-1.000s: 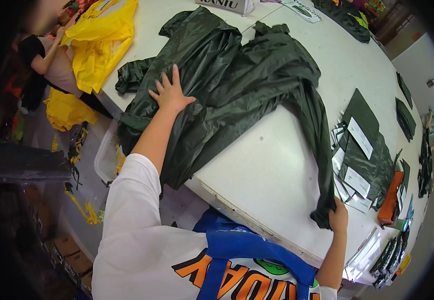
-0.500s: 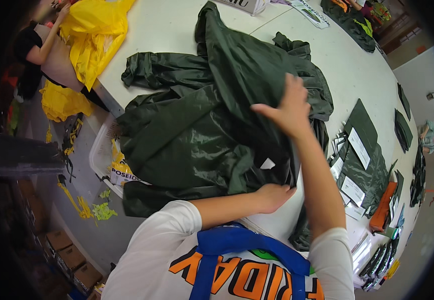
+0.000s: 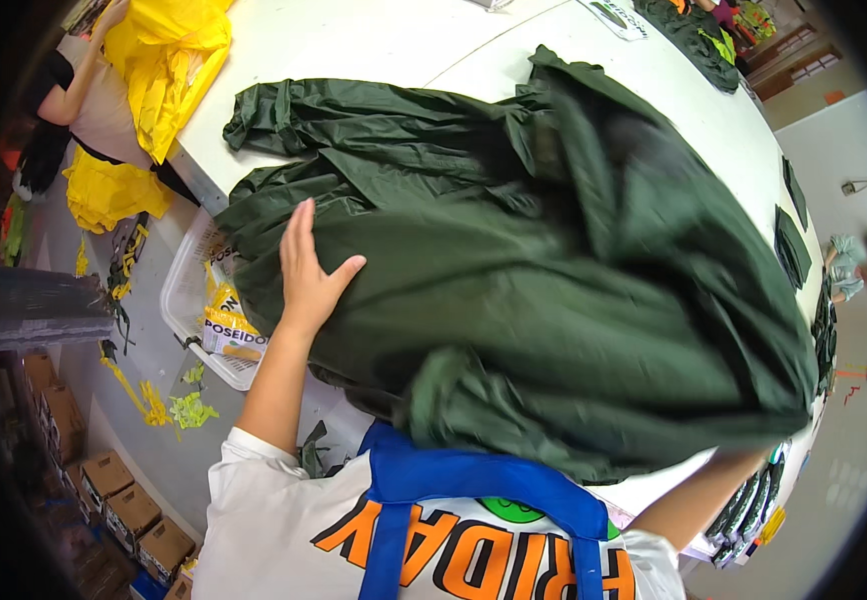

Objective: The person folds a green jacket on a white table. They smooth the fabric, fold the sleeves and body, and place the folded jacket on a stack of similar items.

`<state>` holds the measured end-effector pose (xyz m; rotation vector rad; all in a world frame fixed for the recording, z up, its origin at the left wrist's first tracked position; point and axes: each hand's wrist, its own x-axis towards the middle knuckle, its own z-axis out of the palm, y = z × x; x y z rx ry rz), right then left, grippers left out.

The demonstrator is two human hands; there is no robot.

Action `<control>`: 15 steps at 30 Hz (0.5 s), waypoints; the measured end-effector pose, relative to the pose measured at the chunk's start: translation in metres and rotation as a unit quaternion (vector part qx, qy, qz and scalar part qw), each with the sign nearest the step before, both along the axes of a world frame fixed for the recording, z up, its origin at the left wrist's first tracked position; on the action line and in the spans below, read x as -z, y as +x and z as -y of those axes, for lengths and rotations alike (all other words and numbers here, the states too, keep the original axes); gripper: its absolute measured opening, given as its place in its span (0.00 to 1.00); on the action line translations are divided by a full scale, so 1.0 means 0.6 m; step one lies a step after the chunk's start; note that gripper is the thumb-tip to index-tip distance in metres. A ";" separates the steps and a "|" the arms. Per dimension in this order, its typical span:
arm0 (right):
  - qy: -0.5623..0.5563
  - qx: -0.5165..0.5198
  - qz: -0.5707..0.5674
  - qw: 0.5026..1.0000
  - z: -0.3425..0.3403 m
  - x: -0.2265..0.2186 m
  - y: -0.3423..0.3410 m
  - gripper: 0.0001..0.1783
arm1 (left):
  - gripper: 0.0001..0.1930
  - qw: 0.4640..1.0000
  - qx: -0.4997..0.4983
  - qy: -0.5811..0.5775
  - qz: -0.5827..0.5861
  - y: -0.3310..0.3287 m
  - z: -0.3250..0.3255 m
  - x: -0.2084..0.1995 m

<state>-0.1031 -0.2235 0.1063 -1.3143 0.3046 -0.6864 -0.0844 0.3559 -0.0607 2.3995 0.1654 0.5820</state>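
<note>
Right now my left hand [image 3: 304, 275] lies with fingers spread flat on the dark green crinkled plastic raincoat [image 3: 554, 280] heaped across the white counter [image 3: 374, 45]; I can't tell my right hand's grip, hidden beneath the fabric. I'd pin that near edge firmly while folding so the slick sheet doesn't slide

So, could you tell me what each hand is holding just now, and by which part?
The left hand lies flat on the dark green garment, near its left edge, gripping nothing. The right hand is hidden beneath the garment's lower right, so its hold cannot be told.
</note>
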 end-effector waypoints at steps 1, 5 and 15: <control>0.004 0.032 -0.006 0.999 0.024 -0.011 -0.056 0.24 | 0.42 0.997 0.051 -0.049 -0.030 0.021 0.003 0.010; 0.036 0.107 -0.041 0.993 0.115 0.015 -0.195 0.24 | 0.38 0.958 0.159 -0.109 -0.211 0.037 0.058 0.034; 0.093 0.203 -0.094 0.970 0.251 0.100 -0.384 0.24 | 0.67 0.906 0.053 0.233 -0.350 0.077 0.138 0.046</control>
